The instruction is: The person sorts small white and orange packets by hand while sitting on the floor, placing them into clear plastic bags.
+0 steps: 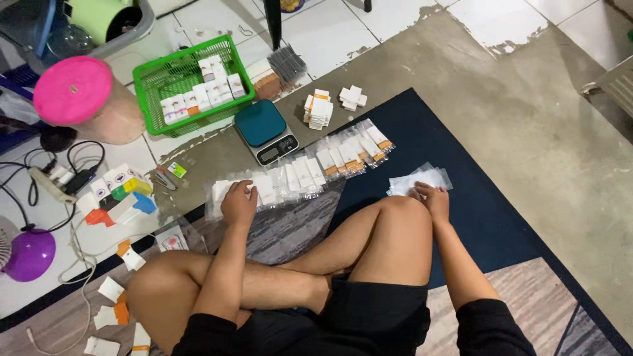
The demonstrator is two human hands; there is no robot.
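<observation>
Both hands down on packets, floor level.
I see my left hand (pixel 238 204) curled, resting on the row of clear-wrapped packets (pixel 300 173) below the kitchen scale (pixel 266 131); my right hand (pixel 433 200) presses fingertips onto the clear bag stack (pixel 419 180), gripping nothing.

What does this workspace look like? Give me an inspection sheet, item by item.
Surface: dark blue mat over patchy floor.
Job's things: row of clear-bagged small boxes; pile of empty clear bags.
Clutter: green basket of boxes, digital scale, pink-lidded jar, loose cards.
Grippers: left hand rests on the row's end; right hand on the bag pile.
Cables: power strip with black leads.
Surroundings: purple fan.
</observation>
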